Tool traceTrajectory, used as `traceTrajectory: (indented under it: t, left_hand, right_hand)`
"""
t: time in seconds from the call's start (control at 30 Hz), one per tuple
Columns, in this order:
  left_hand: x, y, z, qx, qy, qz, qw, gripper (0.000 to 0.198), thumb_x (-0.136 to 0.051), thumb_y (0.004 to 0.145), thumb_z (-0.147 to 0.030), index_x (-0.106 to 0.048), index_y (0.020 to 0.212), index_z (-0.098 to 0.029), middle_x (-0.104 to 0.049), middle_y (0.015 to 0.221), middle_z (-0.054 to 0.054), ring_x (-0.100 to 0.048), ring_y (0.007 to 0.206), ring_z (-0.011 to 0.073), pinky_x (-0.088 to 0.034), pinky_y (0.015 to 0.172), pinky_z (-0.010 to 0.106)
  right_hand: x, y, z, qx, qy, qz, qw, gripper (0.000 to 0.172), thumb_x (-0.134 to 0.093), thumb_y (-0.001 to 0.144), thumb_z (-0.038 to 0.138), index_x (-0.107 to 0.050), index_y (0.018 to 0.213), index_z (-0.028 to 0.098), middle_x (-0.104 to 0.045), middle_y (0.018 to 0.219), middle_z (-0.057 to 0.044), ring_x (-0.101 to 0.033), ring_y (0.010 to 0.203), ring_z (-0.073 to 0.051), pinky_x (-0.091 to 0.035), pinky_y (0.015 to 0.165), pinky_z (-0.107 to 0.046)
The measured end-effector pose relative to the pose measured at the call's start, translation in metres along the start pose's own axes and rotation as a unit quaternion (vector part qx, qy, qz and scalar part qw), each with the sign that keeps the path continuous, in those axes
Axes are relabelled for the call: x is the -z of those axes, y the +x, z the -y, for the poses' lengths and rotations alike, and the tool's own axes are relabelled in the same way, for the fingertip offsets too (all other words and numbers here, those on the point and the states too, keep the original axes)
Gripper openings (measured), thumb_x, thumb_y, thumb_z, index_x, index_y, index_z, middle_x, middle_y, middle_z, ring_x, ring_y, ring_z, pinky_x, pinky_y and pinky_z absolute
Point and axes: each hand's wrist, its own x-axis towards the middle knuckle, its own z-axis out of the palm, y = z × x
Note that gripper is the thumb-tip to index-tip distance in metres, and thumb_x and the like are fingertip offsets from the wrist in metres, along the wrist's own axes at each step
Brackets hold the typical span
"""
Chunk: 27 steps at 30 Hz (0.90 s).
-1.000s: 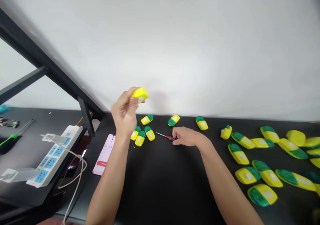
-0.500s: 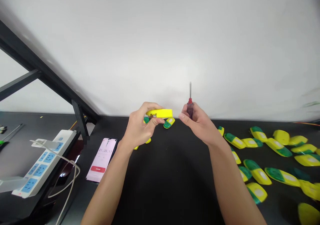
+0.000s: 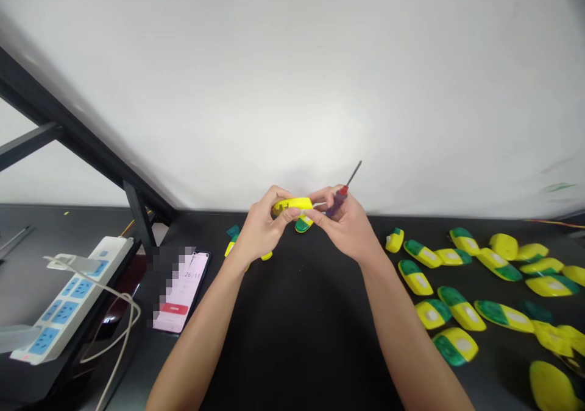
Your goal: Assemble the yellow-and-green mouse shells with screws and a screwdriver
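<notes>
My left hand (image 3: 264, 222) grips a yellow plastic casing (image 3: 297, 204) by its left end; some inner parts show along the casing's side near the fingers. In my right hand (image 3: 342, 225) a screwdriver (image 3: 337, 201) with a dark, red-collared handle lies across the palm, its shaft slanting up to the right. The right thumb and forefinger reach the casing's right end, where something pale shows between them. Behind the hands, a yellow-and-green device (image 3: 303, 223) is partly covered on the black table (image 3: 311, 332).
Several yellow-and-green devices (image 3: 461, 309) spread over the right side. A few more parts (image 3: 231, 238) lie behind my left forearm. A phone (image 3: 185, 289), a white power strip (image 3: 73, 298) with cables and a black metal frame (image 3: 86, 152) occupy the left. A pale wall (image 3: 292, 82) rises behind.
My right hand has moved left to meet the casing, and the screwdriver has tipped from upright to slanting right. The left hand still holds the casing. The view has shifted slightly.
</notes>
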Motion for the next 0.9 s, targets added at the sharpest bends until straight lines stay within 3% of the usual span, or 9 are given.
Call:
traceTrajectory:
  t: [0.1, 0.2, 0.3, 0.4, 0.53, 0.63, 0.8, 0.9]
  left_hand:
    - [0.003, 0.001, 0.002, -0.035, 0.077, 0.015, 0.996, 0.033, -0.068, 0.1, -0.051, -0.065, 0.116, -0.022, -0.076, 0.112, 0.007, -0.072, 0.102, 0.022, -0.057, 0.087, 0.034]
    - [0.004, 0.001, 0.007, -0.13, 0.171, 0.016, 0.977, 0.044, -0.077, 0.096, -0.044, -0.065, 0.134, -0.024, -0.07, 0.138, 0.012, -0.065, 0.13, 0.0274, -0.054, 0.108, 0.042]
    - [0.0, 0.001, 0.015, -0.21, 0.236, 0.006, 0.949, 0.034, -0.071, 0.101, -0.037, -0.068, 0.131, -0.023, -0.074, 0.131, 0.014, -0.068, 0.124, 0.0274, -0.055, 0.107, 0.046]
    - [-0.003, 0.0, 0.02, -0.232, 0.246, 0.01, 0.941, 0.032, -0.067, 0.104, -0.034, -0.068, 0.133, -0.021, -0.077, 0.126, 0.014, -0.072, 0.118, 0.0263, -0.057, 0.103, 0.045]
    - [-0.001, -0.001, 0.011, -0.142, 0.153, 0.019, 0.978, 0.037, -0.069, 0.103, -0.033, -0.067, 0.138, -0.022, -0.075, 0.136, 0.012, -0.071, 0.125, 0.0274, -0.055, 0.109, 0.043]
    - [0.002, -0.001, 0.003, -0.02, -0.043, 0.037, 0.998, 0.045, -0.075, 0.098, -0.044, -0.069, 0.134, -0.019, -0.077, 0.129, 0.013, -0.075, 0.12, 0.0302, -0.057, 0.105, 0.043]
    - [0.003, 0.001, 0.003, 0.09, -0.318, 0.074, 0.941, 0.067, -0.078, 0.092, -0.056, -0.06, 0.148, -0.024, -0.076, 0.125, 0.012, -0.077, 0.115, 0.0313, -0.057, 0.105, 0.046]
    - [0.003, 0.003, 0.004, 0.112, -0.39, 0.048, 0.913, 0.07, -0.08, 0.092, -0.052, -0.057, 0.153, -0.024, -0.076, 0.121, 0.011, -0.075, 0.119, 0.0301, -0.056, 0.107, 0.046]
  right_hand:
    - [0.003, 0.001, -0.001, -0.035, -0.013, -0.011, 0.999, 0.059, -0.085, 0.078, 0.067, -0.042, 0.082, 0.026, -0.078, 0.103, -0.009, -0.075, 0.091, -0.023, -0.062, 0.083, -0.041]
    - [0.005, 0.002, 0.001, -0.061, -0.011, -0.018, 0.998, 0.059, -0.09, 0.072, 0.062, -0.045, 0.081, 0.025, -0.079, 0.098, -0.008, -0.075, 0.091, -0.024, -0.062, 0.083, -0.041]
    - [0.003, 0.002, 0.004, -0.073, -0.01, -0.041, 0.996, 0.061, -0.094, 0.068, 0.057, -0.043, 0.078, 0.026, -0.076, 0.089, -0.004, -0.074, 0.082, -0.021, -0.062, 0.076, -0.038]
    - [-0.001, 0.0, 0.008, -0.076, -0.011, -0.061, 0.995, 0.061, -0.095, 0.067, 0.055, -0.043, 0.078, 0.025, -0.076, 0.086, -0.003, -0.073, 0.079, -0.02, -0.062, 0.076, -0.039]
    - [-0.005, 0.0, 0.013, -0.053, 0.011, -0.059, 0.997, 0.063, -0.092, 0.068, 0.062, -0.043, 0.079, 0.025, -0.077, 0.095, -0.006, -0.074, 0.086, -0.021, -0.063, 0.08, -0.04]
    - [-0.003, 0.0, 0.015, -0.012, 0.021, -0.066, 0.998, 0.062, -0.084, 0.077, 0.069, -0.041, 0.079, 0.025, -0.074, 0.1, -0.005, -0.07, 0.083, -0.017, -0.061, 0.079, -0.037]
    - [0.017, -0.003, 0.015, -0.011, -0.083, -0.056, 0.995, 0.051, -0.066, 0.093, 0.073, -0.051, 0.087, 0.024, -0.059, 0.079, 0.001, -0.056, 0.069, -0.013, -0.053, 0.068, -0.031]
    - [0.034, -0.006, 0.02, -0.025, -0.159, 0.003, 0.987, 0.047, -0.059, 0.099, 0.068, -0.067, 0.109, 0.022, -0.065, 0.088, -0.003, -0.059, 0.077, -0.017, -0.052, 0.069, -0.033]
